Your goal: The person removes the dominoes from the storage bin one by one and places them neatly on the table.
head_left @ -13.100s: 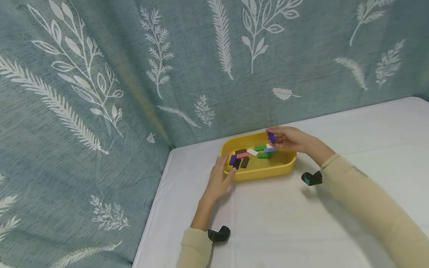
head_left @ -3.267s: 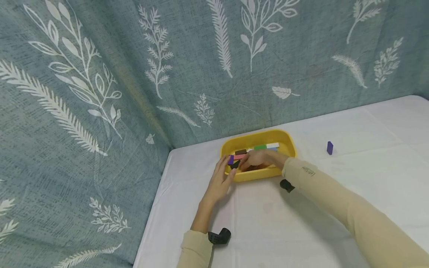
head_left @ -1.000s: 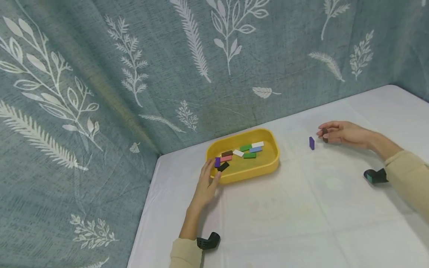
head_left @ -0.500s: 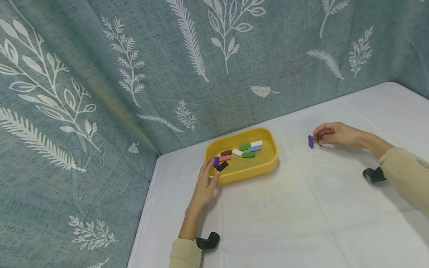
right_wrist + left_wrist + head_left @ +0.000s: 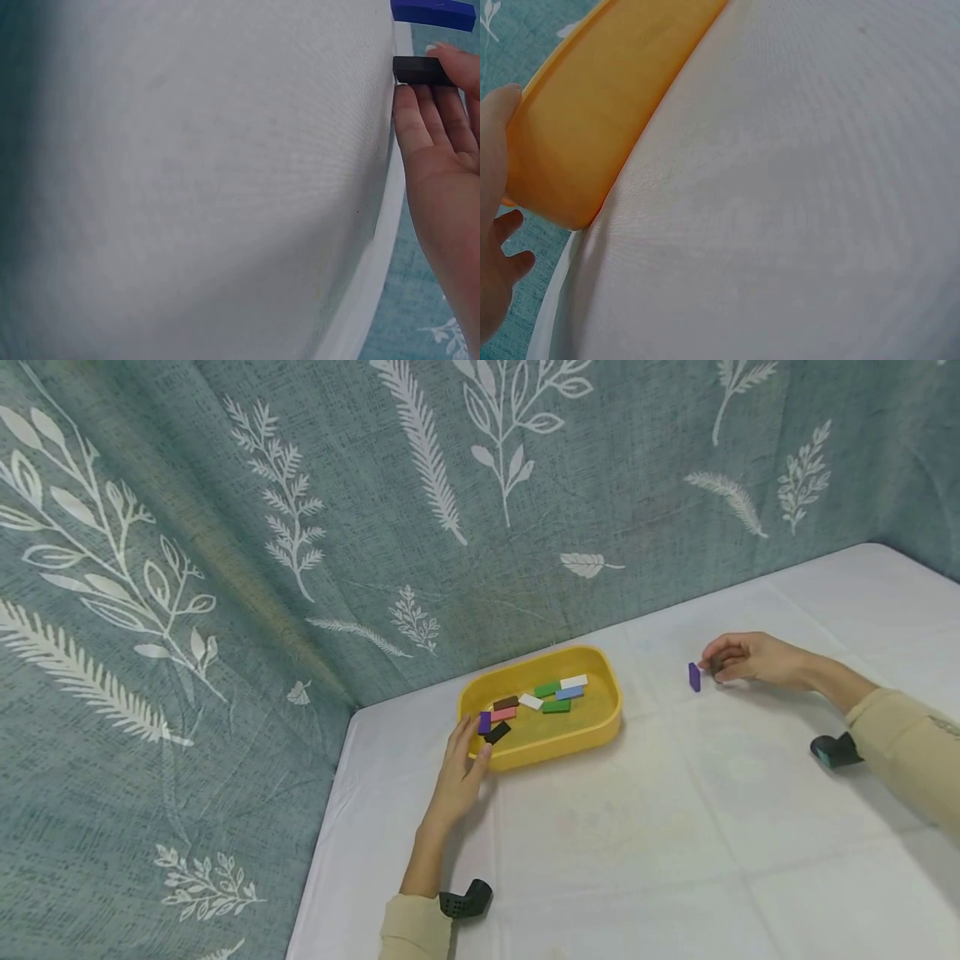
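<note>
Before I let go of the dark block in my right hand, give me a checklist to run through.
1. Right hand pinching the dark block: ok, thumb and fingers hold it.
2. Standing purple block upright: ok.
3. Gap between the two blocks: ok, the right wrist view shows them apart.
4. Dark block steady without support: cannot tell while it is held.
5. Left hand at the yellow tray: ok, at its left end.

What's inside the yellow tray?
Visible: two green blocks, two white blocks, plus a blue block, brown block, pink block, purple block and black block. Whatever the left hand covers at the tray's left end can't be seen.
</note>
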`<state>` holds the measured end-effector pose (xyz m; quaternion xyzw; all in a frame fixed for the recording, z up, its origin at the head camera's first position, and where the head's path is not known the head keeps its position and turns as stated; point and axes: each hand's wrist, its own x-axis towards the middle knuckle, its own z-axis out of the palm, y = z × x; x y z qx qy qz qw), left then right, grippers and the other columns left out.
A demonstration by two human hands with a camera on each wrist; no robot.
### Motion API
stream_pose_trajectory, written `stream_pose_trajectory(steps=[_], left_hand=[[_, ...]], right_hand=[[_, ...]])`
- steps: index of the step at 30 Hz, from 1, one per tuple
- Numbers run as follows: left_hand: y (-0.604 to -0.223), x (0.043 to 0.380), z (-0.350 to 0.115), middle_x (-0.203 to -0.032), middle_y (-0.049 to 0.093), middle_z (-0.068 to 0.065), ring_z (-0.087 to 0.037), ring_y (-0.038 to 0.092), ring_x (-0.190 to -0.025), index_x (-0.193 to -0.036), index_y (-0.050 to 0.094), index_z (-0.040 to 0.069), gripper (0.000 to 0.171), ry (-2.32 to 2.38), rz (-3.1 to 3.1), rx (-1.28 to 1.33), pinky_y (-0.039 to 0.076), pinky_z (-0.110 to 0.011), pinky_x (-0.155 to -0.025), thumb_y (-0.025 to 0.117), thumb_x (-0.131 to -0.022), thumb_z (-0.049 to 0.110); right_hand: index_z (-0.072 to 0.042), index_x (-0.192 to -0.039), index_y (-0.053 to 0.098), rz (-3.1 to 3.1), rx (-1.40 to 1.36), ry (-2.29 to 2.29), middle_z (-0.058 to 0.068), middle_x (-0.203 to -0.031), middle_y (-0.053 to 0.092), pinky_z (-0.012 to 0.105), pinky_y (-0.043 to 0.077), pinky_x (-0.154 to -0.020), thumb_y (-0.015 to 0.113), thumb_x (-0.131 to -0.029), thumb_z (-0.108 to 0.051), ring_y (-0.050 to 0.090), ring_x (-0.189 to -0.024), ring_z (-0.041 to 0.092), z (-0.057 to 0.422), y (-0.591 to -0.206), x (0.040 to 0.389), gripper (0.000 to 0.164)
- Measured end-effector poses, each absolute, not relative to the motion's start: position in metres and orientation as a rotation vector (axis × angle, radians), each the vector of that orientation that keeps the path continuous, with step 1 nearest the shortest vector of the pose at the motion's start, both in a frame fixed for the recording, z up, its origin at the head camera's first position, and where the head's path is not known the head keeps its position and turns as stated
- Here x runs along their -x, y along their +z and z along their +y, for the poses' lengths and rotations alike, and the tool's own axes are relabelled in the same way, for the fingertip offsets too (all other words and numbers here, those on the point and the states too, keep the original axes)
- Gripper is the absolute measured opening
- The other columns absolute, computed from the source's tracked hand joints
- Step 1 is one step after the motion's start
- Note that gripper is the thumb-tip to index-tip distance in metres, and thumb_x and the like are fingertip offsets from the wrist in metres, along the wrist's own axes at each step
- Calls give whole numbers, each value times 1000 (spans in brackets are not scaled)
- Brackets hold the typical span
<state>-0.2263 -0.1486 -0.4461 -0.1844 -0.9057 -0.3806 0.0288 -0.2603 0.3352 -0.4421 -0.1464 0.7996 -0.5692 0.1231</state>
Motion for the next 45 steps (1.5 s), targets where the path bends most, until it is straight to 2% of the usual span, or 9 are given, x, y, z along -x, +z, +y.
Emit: stream_pose_trajectory(steps=[10, 17, 25, 29, 32, 35, 37, 41, 45], left_hand=[[-445, 226, -148, -156, 16, -12, -34, 16, -141, -149, 31, 6, 54, -1174, -2791, 571, 22, -59, -106, 44, -102, 31], [-447, 226, -149, -156, 17, -13, -35, 17, -141, -148, 31, 5, 54, -1175, -2778, 596, 22, -59, -106, 45, -102, 30], [-449, 226, -152, -156, 16, -13, -35, 17, -140, -149, 29, 5, 57, -1173, -2786, 612, 22, -59, -106, 40, -103, 37], [-448, 228, -152, -156, 16, -12, -36, 16, -140, -150, 28, 7, 58, -1163, -2797, 614, 21, -59, -106, 40, -102, 39], [-447, 229, -153, -156, 15, -13, -36, 16, -140, -150, 28, 7, 58, -1161, -2797, 623, 20, -59, -107, 40, -102, 39], [-447, 230, -154, -156, 16, -13, -36, 17, -140, -150, 29, 7, 58, -1157, -2793, 633, 21, -59, -107, 41, -102, 39], [-447, 230, -155, -156, 15, -13, -36, 18, -140, -149, 29, 6, 58, -1156, -2791, 639, 21, -58, -107, 41, -102, 39], [-446, 230, -155, -155, 17, -13, -35, 19, -140, -149, 30, 5, 58, -1148, -2784, 643, 22, -57, -107, 41, -102, 37], [-446, 230, -155, -155, 18, -14, -34, 19, -140, -149, 31, 5, 57, -1164, -2779, 651, 21, -55, -108, 42, -102, 36]], right_hand=[[14, -123, 43, 2340, 422, -1646, 20, -118, 56, 21, 49, -80, 56, -91, 8, 56, -98, 7, 334, -442, 261, 35], [13, -126, 41, 2338, 413, -1650, 17, -117, 58, 21, 49, -80, 57, -91, 7, 56, -97, 5, 334, -440, 260, 40], [7, -138, 34, 2437, 344, -1542, 29, -134, 44, 19, 47, -82, 61, -94, -9, 54, -103, 1, 342, -433, 255, 55], [3, -140, 32, 2510, 295, -1575, 25, -138, 40, 13, 44, -81, 58, -97, -15, 51, -100, -8, 352, -422, 248, 54], [-4, -140, 34, 2584, 227, -1663, 11, -135, 44, 10, 43, -79, 56, -98, -21, 50, -99, -10, 359, -411, 242, 51], [-16, -135, 42, 2582, 152, -1871, -4, -125, 49, 9, 44, -78, 57, -97, -20, 52, -100, -9, 363, -402, 238, 40], [-18, -130, 45, 2429, 141, -2135, -8, -120, 51, 11, 46, -78, 59, -95, -16, 54, -101, -5, 362, -395, 238, 37], [-13, -128, 41, 1822, 186, -2639, 1, -118, 53, 19, 50, -80, 56, -96, -7, 58, -102, 7, 353, -383, 242, 36], [-12, -134, 28, 1362, 219, -2786, 7, -119, 52, 29, 51, -83, 46, -100, -6, 60, -102, 19, 339, -371, 244, 39]])
